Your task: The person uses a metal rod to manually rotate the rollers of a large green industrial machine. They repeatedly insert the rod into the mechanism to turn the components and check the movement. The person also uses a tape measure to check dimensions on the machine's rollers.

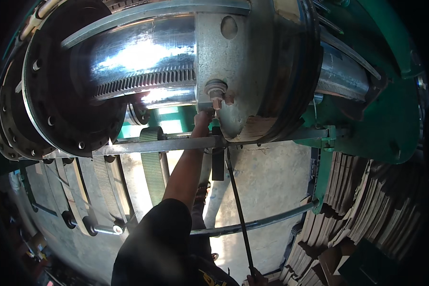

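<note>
Rod (241, 217) in right fingers (257, 279), left fingers (205, 114) below bolt (216, 91), shiny cylinder (176, 45)

The person wears a black shirt (148, 257), seen toward seven o'clock, made of plain, dull cloth that looks almost solid dark, apart from a faint greyish haze across it. Its short sleeve (171, 214) is wide and loose, gently rounded in outline, and ends in a simple hem above the elbow. At six o'clock, by the lower rim, a bright yellow print (208, 278) marks the shirt, curved in shape and partly cut off. The left forearm (185, 174) is bare from hem to wrist, as is the left hand (204, 118), near the centre toward twelve o'clock. The right hand (257, 280), between five and six o'clock, is also bare, its finer details lost in shade.
</note>
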